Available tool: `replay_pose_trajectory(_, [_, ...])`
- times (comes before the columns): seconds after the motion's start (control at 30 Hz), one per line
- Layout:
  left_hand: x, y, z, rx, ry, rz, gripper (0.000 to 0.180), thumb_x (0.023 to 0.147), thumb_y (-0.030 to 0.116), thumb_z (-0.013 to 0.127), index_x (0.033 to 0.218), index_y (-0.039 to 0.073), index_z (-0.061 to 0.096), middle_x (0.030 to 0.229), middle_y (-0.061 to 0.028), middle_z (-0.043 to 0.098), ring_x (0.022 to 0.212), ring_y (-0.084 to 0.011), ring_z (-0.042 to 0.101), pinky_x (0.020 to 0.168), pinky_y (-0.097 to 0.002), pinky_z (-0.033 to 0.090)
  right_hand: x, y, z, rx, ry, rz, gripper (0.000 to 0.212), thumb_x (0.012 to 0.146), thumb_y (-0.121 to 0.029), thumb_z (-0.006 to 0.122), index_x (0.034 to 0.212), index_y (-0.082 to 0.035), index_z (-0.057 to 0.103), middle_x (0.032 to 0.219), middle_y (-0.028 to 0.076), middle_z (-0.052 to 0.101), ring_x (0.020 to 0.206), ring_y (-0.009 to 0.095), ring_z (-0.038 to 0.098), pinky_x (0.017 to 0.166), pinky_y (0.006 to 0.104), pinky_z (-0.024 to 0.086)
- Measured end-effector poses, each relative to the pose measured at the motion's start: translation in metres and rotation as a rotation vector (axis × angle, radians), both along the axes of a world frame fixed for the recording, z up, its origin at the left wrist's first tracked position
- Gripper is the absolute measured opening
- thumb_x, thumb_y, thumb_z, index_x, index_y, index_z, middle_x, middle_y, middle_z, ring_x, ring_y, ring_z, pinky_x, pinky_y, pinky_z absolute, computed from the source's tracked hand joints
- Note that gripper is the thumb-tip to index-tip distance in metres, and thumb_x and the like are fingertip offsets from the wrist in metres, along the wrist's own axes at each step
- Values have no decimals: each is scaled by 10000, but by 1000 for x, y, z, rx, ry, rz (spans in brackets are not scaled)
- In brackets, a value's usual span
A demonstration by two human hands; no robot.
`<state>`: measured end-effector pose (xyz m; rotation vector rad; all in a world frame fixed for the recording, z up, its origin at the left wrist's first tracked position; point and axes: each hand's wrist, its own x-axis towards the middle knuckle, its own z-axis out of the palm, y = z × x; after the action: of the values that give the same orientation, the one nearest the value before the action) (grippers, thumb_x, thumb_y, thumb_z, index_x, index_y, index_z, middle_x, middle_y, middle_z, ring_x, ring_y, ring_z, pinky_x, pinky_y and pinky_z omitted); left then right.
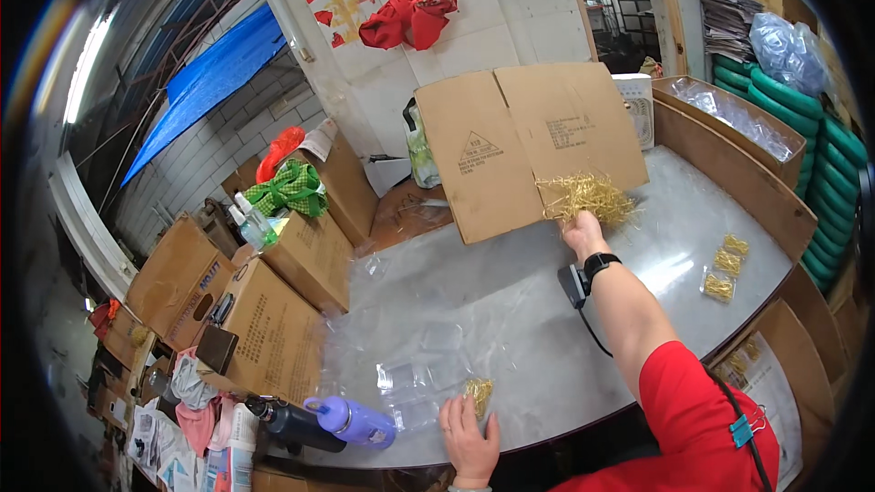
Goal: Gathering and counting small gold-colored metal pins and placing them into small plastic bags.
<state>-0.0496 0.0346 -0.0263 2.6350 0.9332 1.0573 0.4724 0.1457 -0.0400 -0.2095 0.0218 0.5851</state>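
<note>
My right hand (583,235) reaches forward to a tangled heap of thin gold wire-like pieces (594,196). Its fingers are drawn together at the heap's near edge, their tips partly hidden among the strands. Behind the heap, a creased brown cardboard sheet (474,150) stands tilted. My left hand (470,446) rests near the table's front edge with its fingers apart. Just beyond its fingertips lies a small bunch of gold pieces (479,392), beside clear plastic trays (415,381). Several small clear packs with gold pieces (718,287) lie in a row at the right.
A purple bottle (351,421) and a black bottle (296,424) lie left of my left hand. Cardboard cartons (273,333) line the grey table's (428,282) left side. At the back right is a long carton (729,118) of clear plastic. A cable hangs from my right wrist.
</note>
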Motion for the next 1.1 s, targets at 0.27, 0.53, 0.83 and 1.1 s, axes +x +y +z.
replay_pose_trajectory(0.27, [-5, 1, -1, -5, 44, 12, 450, 859, 177, 680, 1268, 10, 595, 1360, -247, 479, 1304, -470, 399, 1108, -549, 325, -44, -13, 8, 42, -23, 42, 296, 986, -3, 395, 1247, -3, 536, 1223, 170, 625, 1090, 338, 650, 914, 478, 583])
replay_pose_trajectory(0.53, [2, -6, 7, 49, 153, 21, 616, 877, 255, 685, 1376, -42, 481, 1457, -286, 364, 1397, -506, 267, 1151, -627, 224, -49, -32, -14, 52, 78, -29, 232, 997, -47, 444, 1186, -46, 580, 1142, 114, 658, 1015, 266, 665, 879, 441, 581])
replay_pose_trajectory(0.83, [52, -13, 92, -74, -265, -35, 857, 824, 165, 774, 1505, -38, 295, 1562, -266, 248, 1463, -455, 204, 1194, -536, 189, -84, -68, -12, -39, -118, 115, 201, 978, -78, 562, 1171, -61, 613, 1133, 97, 682, 1025, 245, 657, 916, 422, 546])
replay_pose_trajectory(1.1, [119, 48, 164, -794, -1010, -446, 533, 906, 72, 727, 1369, -15, 480, 1344, -116, 556, 1217, -220, 536, 1051, -360, 424, -133, -83, 4, -76, -129, 283, 192, 982, -108, 537, 1138, -62, 638, 1150, 116, 680, 1059, 268, 640, 936, 450, 525])
